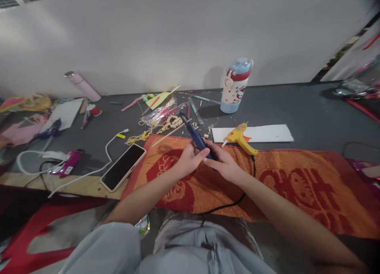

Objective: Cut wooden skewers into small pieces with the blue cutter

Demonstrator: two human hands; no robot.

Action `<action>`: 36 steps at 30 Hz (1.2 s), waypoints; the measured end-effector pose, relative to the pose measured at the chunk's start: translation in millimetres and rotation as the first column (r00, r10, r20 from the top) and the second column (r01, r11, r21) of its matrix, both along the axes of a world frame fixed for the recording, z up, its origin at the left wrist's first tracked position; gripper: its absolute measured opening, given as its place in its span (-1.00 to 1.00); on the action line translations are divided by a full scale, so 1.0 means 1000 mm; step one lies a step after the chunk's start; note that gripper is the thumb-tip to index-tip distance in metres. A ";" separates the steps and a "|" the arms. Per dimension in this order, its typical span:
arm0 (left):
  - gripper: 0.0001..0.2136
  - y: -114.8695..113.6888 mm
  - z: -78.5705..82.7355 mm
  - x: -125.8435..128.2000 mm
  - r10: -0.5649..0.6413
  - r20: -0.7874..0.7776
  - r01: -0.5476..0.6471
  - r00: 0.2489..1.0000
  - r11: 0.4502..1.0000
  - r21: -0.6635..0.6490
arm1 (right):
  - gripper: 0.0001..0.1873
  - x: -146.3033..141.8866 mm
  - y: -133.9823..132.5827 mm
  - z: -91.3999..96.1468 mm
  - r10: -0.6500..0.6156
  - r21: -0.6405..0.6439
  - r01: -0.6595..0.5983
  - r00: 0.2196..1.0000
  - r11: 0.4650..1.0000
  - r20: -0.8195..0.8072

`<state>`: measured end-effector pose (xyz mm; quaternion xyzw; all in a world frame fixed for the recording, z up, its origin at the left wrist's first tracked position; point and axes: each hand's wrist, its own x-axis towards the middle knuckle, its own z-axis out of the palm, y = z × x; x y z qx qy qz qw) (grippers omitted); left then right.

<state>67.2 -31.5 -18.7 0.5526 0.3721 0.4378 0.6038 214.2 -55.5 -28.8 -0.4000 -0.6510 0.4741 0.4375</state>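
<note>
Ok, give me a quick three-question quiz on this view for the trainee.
1. True or false: the right hand holds the yellow glue gun.
2. What lies just left of the orange towel? A) phone B) kettle C) plate
3. Fill in: the left hand and the right hand both grip one blue ____.
Key: 1 false, the glue gun lies apart from both hands. 2 A. 3 tool, the blue tool held over the towel.
</note>
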 end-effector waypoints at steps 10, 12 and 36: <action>-0.45 -0.006 -0.005 0.003 0.055 0.032 -0.055 0.998 0.998 -0.005 | -0.37 -0.001 0.000 -0.003 -0.006 0.001 0.005 1.000 1.000 0.031; -0.45 -0.006 -0.003 0.003 0.041 0.021 -0.041 0.999 0.999 -0.002 | -0.37 -0.002 -0.001 -0.002 -0.004 -0.006 0.005 1.000 1.000 0.024; -0.79 0.034 0.015 -0.050 0.556 -0.751 0.028 0.356 0.797 0.603 | -0.36 0.015 -0.005 0.010 -0.040 -0.077 0.049 0.992 0.996 0.120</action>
